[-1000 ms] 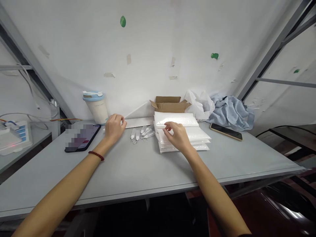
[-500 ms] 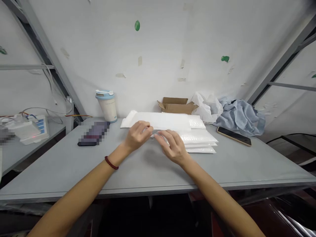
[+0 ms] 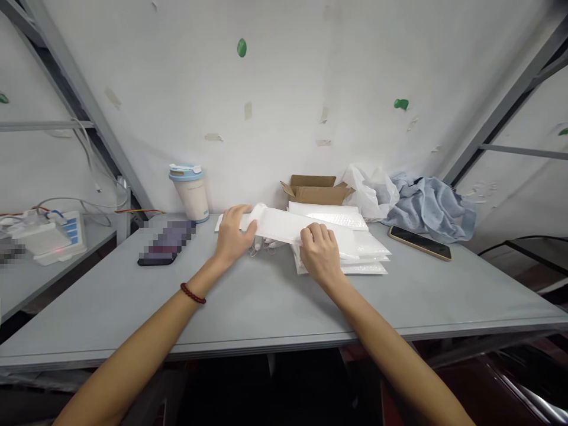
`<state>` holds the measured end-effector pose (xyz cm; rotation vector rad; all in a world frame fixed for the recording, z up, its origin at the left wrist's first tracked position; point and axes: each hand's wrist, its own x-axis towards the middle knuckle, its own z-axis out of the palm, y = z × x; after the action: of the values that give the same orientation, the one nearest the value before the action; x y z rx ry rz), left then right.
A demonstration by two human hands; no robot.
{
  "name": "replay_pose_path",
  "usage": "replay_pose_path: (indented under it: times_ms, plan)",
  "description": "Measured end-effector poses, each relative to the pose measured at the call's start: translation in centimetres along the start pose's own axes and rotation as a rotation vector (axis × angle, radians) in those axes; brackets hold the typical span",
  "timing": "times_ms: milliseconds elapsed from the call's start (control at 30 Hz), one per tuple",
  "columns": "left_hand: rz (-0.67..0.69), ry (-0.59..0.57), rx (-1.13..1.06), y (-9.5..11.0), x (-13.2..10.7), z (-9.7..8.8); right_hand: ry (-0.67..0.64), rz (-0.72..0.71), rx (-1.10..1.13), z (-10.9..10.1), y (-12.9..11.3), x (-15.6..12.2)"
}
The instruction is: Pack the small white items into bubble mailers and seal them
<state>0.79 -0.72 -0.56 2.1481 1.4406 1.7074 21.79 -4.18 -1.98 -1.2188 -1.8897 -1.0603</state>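
A white bubble mailer [image 3: 284, 225] is tilted above the grey desk, its raised left end overlapping other white mailers. My left hand [image 3: 233, 236] is curved round that left end, thumb on the near side and fingers behind. My right hand [image 3: 320, 251] has its fingers curled over the mailer's near edge, towards its right end. Below it lies a stack of white bubble mailers [image 3: 366, 260], partly hidden by my right hand. Small white items with thin loops [image 3: 257, 244] show on the desk under the held mailer; their kind is unclear.
A lidded cup [image 3: 190, 192] and a pixelated dark phone-like object [image 3: 166, 242] are at left. Behind the mailers sit an open cardboard box [image 3: 317, 192], a white plastic bag [image 3: 373, 192] and blue cloth [image 3: 437, 207]. A phone [image 3: 419, 242] lies at right; a power strip [image 3: 64, 239] is far left.
My hands have moved apart from their meeting point above the desk. Both now grasp the white mailer, which has tilted and shifted right. The small white items have come into view beneath it.
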Motion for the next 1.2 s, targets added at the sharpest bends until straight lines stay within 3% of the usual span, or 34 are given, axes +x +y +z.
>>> replay_pose_path:
  times_ms: [67,133,233,433,533,633,900,1200]
  plan:
    - [-0.373,-0.17,-0.279,-0.6,0.6,-0.5,-0.017,0.009,0.034,-0.2,-0.2,0.0]
    - [-0.657,-0.369,-0.504,-1.0,0.8,-0.9,-0.05,0.007,0.104,-0.5,-0.4,0.0]
    - [-0.805,-0.531,-0.669,-1.1,0.8,-1.1,-0.157,-0.019,0.249,-1.1,-0.9,0.1]
    - [-0.763,-0.728,-0.75,0.3,0.3,-1.0,-0.428,-0.118,0.437,-2.1,-1.5,0.0]
    - [-0.694,-0.827,-0.764,0.6,-0.1,-0.7,-0.533,-0.084,0.478,-2.4,-1.5,0.0]
    - [-0.625,-0.838,-0.751,0.8,-0.4,-0.4,-0.598,-0.034,0.503,-2.5,-1.2,0.1]
    - [-0.579,-0.661,-0.42,2.0,-0.9,0.3,-0.508,-0.046,0.426,-2.5,-1.2,0.4]
    - [-0.516,-0.564,-0.437,1.2,-0.2,-0.2,-0.324,-0.03,0.443,-1.8,-0.7,-0.1]
